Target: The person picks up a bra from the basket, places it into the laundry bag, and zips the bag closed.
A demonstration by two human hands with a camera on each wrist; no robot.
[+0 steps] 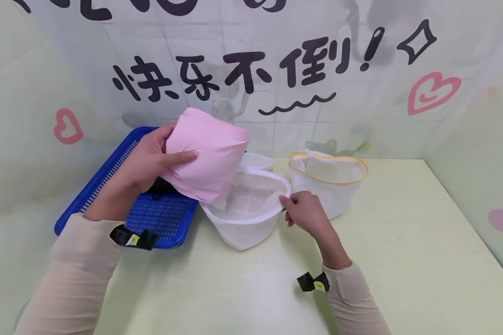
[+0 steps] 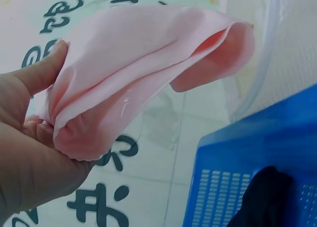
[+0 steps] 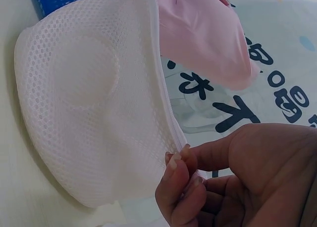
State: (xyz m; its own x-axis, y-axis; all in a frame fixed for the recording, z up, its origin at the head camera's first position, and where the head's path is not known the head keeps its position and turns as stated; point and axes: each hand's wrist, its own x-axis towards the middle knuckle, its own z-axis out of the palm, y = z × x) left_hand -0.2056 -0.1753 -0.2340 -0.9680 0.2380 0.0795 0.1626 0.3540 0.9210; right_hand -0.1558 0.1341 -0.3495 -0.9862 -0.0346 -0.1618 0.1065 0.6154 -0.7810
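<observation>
My left hand [image 1: 148,156] grips a folded pink cloth [image 1: 207,156] by one end, thumb on its near face. In the head view the cloth hangs over the left part of a white mesh laundry bag [image 1: 247,235], whose round mouth stands open. The left wrist view shows the cloth [image 2: 133,64] in loose folds, its free end drooping to the right. My right hand [image 1: 306,211] pinches the bag's rim on its right side. Seen from the right wrist, thumb and fingertips meet at the edge of the mesh bag [image 3: 89,118].
A blue plastic basket [image 1: 182,232] stands at the left with a black item [image 2: 265,200] inside. Another white mesh bag with a yellow rim [image 1: 327,186] sits right of the first bag. A white round item [image 1: 255,161] lies behind the first bag, near the printed wall hanging [image 1: 243,42].
</observation>
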